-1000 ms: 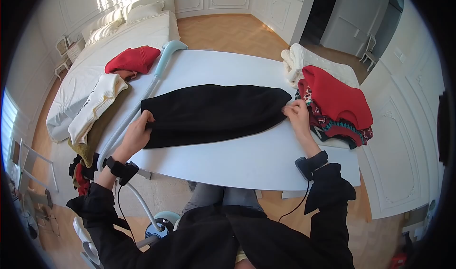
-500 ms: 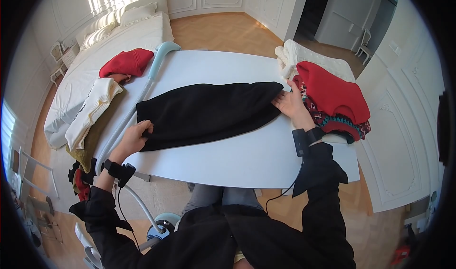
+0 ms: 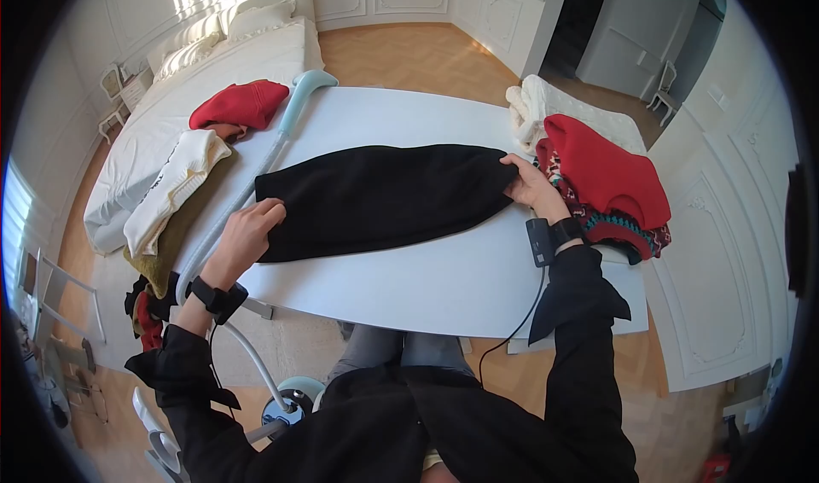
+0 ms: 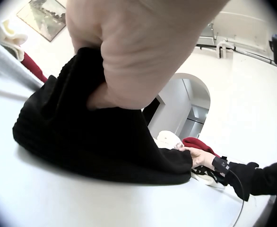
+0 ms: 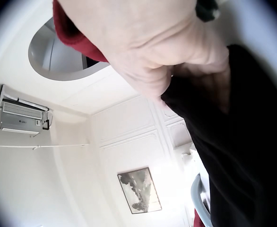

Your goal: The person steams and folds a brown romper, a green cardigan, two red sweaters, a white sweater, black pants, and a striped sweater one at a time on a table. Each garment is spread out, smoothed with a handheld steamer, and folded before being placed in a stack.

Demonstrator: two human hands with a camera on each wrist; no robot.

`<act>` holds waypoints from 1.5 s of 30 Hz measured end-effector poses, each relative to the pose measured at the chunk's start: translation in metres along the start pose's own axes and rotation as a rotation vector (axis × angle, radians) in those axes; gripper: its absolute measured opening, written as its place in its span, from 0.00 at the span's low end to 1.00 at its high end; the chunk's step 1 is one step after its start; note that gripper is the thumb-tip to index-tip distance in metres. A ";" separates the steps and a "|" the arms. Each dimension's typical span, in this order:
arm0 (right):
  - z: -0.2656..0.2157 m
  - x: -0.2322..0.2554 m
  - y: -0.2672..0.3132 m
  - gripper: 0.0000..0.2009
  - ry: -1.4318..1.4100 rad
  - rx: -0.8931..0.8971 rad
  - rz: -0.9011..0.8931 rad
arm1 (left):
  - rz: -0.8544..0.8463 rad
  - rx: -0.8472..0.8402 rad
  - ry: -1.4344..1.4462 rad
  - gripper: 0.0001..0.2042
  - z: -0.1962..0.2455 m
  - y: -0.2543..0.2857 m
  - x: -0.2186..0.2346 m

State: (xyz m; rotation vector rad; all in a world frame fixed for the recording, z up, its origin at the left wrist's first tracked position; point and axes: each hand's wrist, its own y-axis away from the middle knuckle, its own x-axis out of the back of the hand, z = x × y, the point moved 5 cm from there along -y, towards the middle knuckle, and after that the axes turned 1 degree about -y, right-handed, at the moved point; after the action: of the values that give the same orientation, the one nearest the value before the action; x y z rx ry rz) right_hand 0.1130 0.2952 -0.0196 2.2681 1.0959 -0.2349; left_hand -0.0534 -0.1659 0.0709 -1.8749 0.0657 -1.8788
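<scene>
A black knit garment [image 3: 384, 197], folded into a long strip, lies across the white table [image 3: 409, 291]. My left hand [image 3: 247, 237] pinches its left end, and the left wrist view shows ribbed cloth [image 4: 37, 120] bunched up under that hand. At the narrower right end, my right hand [image 3: 535, 186] grips the cloth, thumb on top and fingers beneath. The right wrist view has the black fabric [image 5: 242, 156] rising into the curled fingers [image 5: 212, 85].
Right of the garment is a stack with a red sweater [image 3: 601, 171], patterned knits and a white knit [image 3: 589, 118]. A pale blue steamer head [image 3: 309, 86] and hose lie along the left side. Beyond them are a white sweater [image 3: 175, 184] and a red garment [image 3: 239, 103].
My right hand, spread with its palm up under the right end half a second ago, has curled round the cloth there. The left hand keeps its pinch on the left end.
</scene>
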 end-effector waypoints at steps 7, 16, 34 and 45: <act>0.009 0.002 0.013 0.12 -0.081 0.077 0.012 | -0.201 -0.020 -0.101 0.13 0.011 0.017 -0.023; 0.002 0.000 0.017 0.10 0.075 0.171 0.106 | -0.057 -0.010 -0.226 0.15 0.001 0.017 -0.009; 0.002 0.016 0.006 0.15 0.358 0.304 0.204 | -0.422 0.105 0.066 0.29 -0.016 -0.018 -0.051; -0.006 0.008 0.024 0.23 0.946 0.630 0.672 | -0.437 0.153 -0.069 0.28 -0.013 -0.015 -0.057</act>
State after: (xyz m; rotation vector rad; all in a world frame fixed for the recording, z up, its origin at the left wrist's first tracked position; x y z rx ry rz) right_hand 0.1361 0.2927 -0.0069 3.2823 0.5848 0.9822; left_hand -0.0729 -0.1361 0.0225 -1.9578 -0.5361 -2.0198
